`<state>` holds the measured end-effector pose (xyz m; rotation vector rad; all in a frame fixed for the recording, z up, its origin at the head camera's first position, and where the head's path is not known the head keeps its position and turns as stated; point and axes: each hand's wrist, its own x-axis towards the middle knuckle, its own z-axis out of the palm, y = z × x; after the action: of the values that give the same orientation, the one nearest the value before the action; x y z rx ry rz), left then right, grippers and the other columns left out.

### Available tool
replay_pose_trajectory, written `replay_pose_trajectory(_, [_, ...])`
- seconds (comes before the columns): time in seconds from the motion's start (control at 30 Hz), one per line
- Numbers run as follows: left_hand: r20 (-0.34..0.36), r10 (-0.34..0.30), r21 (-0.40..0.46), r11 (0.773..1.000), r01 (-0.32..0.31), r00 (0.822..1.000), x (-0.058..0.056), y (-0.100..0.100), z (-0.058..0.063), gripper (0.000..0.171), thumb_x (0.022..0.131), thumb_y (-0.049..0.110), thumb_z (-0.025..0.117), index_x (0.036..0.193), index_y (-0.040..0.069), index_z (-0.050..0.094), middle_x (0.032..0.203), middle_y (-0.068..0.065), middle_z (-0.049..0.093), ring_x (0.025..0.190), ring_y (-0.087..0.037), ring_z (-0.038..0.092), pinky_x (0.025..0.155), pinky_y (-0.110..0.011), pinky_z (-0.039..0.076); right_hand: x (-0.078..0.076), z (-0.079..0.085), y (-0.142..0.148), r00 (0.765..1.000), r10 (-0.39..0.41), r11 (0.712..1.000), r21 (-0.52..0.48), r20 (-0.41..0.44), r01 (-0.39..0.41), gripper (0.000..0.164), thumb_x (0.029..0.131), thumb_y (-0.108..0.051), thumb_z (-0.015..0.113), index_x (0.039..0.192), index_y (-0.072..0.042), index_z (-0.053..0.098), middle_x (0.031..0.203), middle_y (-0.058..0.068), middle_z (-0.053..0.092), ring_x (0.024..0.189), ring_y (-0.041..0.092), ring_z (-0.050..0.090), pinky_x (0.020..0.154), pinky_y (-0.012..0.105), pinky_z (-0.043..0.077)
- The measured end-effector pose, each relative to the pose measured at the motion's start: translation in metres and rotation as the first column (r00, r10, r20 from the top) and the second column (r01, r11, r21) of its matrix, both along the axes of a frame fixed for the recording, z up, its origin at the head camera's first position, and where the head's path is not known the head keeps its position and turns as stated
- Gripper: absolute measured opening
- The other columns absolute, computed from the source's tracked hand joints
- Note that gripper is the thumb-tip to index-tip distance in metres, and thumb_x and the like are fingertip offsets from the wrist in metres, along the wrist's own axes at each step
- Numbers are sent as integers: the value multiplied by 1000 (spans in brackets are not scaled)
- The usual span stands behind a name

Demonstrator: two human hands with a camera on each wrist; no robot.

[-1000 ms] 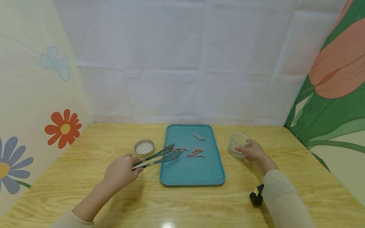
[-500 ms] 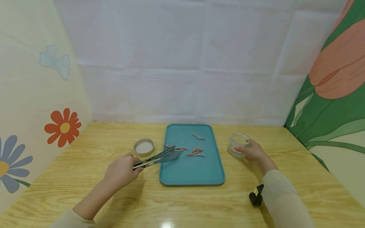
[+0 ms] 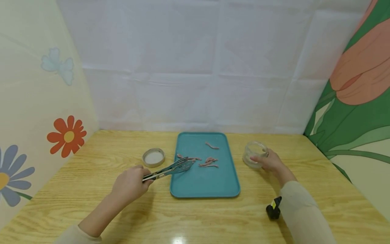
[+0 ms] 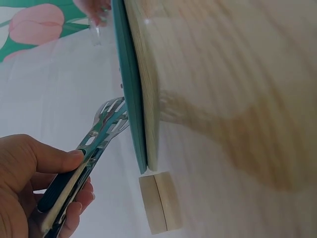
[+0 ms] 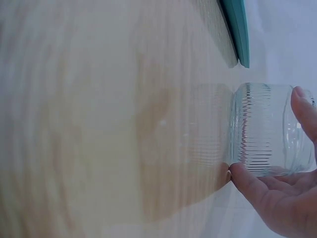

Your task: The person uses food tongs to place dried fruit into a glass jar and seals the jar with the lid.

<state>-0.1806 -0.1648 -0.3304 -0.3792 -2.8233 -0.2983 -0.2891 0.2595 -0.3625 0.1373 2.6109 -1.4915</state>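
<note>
My left hand grips metal serving tongs with slotted heads, thumb on one arm and fingers round the other. The tongs' heads reach over the left rim of a teal tray, right at some thin pink strips. I cannot tell whether a strip is between the heads. In the left wrist view the tongs are squeezed nearly together. More pink strips lie mid-tray, and a single strip lies farther back. My right hand holds a clear glass jar, ribbed and open-topped, upright on the table.
A round lid lies left of the tray on the wooden table. A small black object with a yellow mark is by the right sleeve. White cloth hangs behind, with flower-painted panels on both sides.
The tongs' heads have drawn closer together and dipped slightly at the pink strips. My right hand and the jar have stayed in place.
</note>
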Motion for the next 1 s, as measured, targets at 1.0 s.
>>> replay_pose_trajectory(1.0, [18,29,36,999,-30,999,2,-2,4,12,71,18,69,80,11,67,63,2,46,51,-11,41,43,-28,34,0,-1,1,1000,15,1000,-13,-13,-15,89,77,-37,63,131,12,14,124,31,28,106,34,37,77,38,38])
